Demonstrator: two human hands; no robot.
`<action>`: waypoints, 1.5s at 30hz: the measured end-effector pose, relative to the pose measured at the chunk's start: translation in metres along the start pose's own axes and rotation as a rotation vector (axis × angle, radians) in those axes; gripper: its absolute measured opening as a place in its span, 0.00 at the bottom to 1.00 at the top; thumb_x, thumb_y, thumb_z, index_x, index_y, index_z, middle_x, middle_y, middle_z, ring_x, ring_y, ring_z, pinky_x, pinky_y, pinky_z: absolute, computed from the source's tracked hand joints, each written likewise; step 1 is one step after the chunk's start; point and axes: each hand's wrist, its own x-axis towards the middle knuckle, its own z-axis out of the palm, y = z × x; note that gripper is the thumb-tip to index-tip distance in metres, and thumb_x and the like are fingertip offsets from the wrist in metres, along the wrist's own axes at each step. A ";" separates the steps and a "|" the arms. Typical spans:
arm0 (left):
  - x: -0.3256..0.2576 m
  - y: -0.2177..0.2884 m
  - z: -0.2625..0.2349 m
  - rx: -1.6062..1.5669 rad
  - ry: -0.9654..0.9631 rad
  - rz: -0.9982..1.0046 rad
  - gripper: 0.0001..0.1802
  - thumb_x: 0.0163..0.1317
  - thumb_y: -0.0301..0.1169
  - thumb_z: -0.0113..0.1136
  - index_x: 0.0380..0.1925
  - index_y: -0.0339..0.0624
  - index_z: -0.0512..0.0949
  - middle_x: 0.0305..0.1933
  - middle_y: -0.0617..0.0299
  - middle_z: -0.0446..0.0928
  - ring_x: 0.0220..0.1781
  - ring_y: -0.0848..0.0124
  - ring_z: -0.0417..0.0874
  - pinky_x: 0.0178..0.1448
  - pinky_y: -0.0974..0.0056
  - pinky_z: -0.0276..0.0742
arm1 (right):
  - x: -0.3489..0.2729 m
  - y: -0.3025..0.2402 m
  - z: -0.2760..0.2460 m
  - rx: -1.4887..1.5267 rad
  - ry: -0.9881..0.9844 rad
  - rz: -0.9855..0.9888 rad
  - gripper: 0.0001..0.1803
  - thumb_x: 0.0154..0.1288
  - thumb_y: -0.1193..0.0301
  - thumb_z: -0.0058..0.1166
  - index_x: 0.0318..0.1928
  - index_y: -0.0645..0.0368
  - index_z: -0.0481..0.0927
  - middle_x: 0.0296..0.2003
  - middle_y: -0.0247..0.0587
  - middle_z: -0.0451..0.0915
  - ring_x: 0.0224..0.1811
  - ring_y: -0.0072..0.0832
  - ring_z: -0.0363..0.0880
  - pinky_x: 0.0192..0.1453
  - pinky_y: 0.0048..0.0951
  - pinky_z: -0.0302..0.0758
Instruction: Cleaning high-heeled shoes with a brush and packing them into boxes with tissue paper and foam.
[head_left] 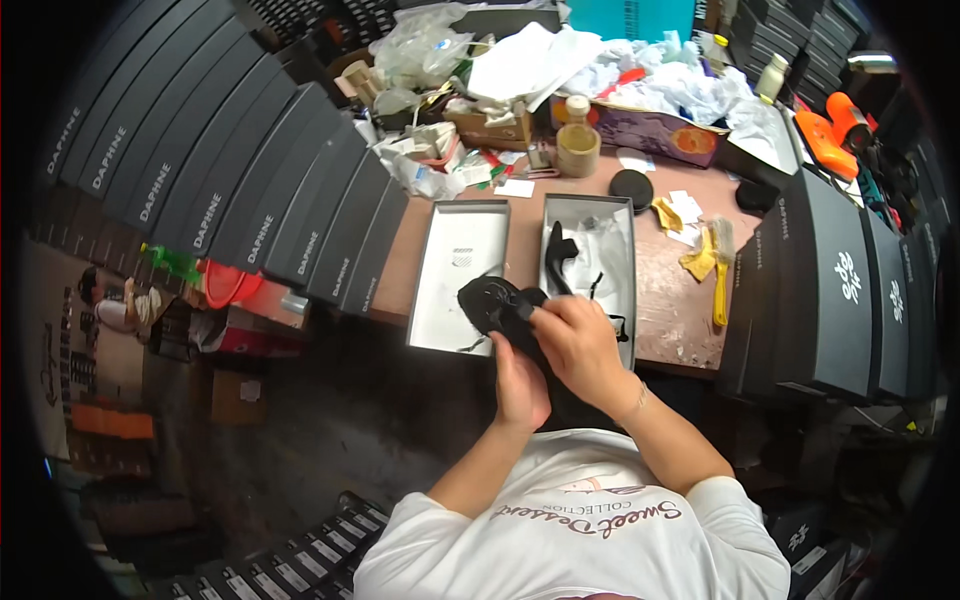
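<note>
A black shoe (488,303) is held up in front of me, over the near edge of the table. My left hand (521,385) supports it from below, its thumb against the side. My right hand (580,347) is closed on the shoe's upper part nearer to me, fingers bent over it; what exactly the fingertips pinch is hidden. Just beyond stands an open shoe box (628,275) with white tissue paper (603,243) and another black shoe (562,258) in it. To its left lies an open grey-edged box part with a white inside (452,315), partly covered by the held shoe.
Dark shoe boxes are stacked at left (215,160) and right (820,290). A yellow-handled brush (721,290), yellow cloth (699,262) and black round lid (631,188) lie right of the shoe box. Behind are a jar (578,150) and crumpled paper (650,80). A person (118,305) is far left.
</note>
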 end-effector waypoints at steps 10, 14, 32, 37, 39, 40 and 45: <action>0.017 0.029 -0.056 0.464 -0.354 -0.363 0.13 0.68 0.28 0.52 0.50 0.37 0.66 0.43 0.58 0.74 0.45 0.67 0.79 0.52 0.60 0.78 | -0.008 0.025 -0.093 0.197 -0.084 0.049 0.24 0.46 0.83 0.59 0.47 0.51 0.82 0.37 0.38 0.77 0.37 0.38 0.76 0.43 0.36 0.71; 0.009 0.028 -0.049 0.678 -0.598 -0.400 0.16 0.66 0.28 0.54 0.51 0.35 0.67 0.44 0.55 0.76 0.44 0.66 0.81 0.50 0.61 0.79 | 0.022 0.031 -0.083 0.125 -0.336 -0.363 0.26 0.44 0.80 0.59 0.48 0.49 0.82 0.39 0.37 0.76 0.38 0.35 0.75 0.44 0.34 0.70; 0.115 0.078 -0.059 1.836 -0.296 0.625 0.14 0.60 0.36 0.60 0.36 0.32 0.77 0.37 0.49 0.78 0.39 0.59 0.81 0.43 0.59 0.76 | -0.101 0.015 -0.073 0.428 -0.436 0.465 0.20 0.60 0.71 0.56 0.53 0.59 0.77 0.43 0.46 0.76 0.43 0.41 0.77 0.47 0.31 0.74; 0.128 -0.011 -0.011 2.011 -1.173 0.991 0.12 0.52 0.22 0.54 0.37 0.40 0.78 0.36 0.58 0.77 0.52 0.59 0.75 0.70 0.45 0.54 | -0.106 0.019 -0.081 0.434 -0.439 0.540 0.20 0.60 0.70 0.56 0.53 0.61 0.77 0.43 0.48 0.75 0.44 0.41 0.77 0.48 0.32 0.74; 0.149 -0.028 -0.015 2.216 -1.306 0.823 0.10 0.53 0.22 0.53 0.36 0.41 0.78 0.34 0.60 0.77 0.51 0.61 0.76 0.72 0.45 0.52 | -0.107 0.012 -0.082 0.467 -0.444 0.513 0.20 0.60 0.70 0.56 0.53 0.62 0.77 0.44 0.48 0.76 0.44 0.42 0.77 0.50 0.32 0.74; 0.160 -0.032 -0.012 2.318 -1.375 0.744 0.09 0.54 0.23 0.52 0.35 0.42 0.78 0.33 0.61 0.77 0.51 0.62 0.76 0.72 0.46 0.51 | -0.108 0.011 -0.084 0.461 -0.430 0.513 0.20 0.60 0.69 0.56 0.53 0.61 0.77 0.44 0.47 0.76 0.44 0.41 0.77 0.50 0.32 0.74; 0.172 0.022 0.020 1.918 -1.541 0.791 0.17 0.51 0.19 0.54 0.43 0.40 0.76 0.45 0.58 0.78 0.54 0.61 0.77 0.72 0.46 0.55 | -0.121 0.020 -0.106 0.545 -0.200 0.552 0.19 0.58 0.75 0.58 0.52 0.61 0.78 0.43 0.43 0.76 0.45 0.31 0.77 0.50 0.27 0.72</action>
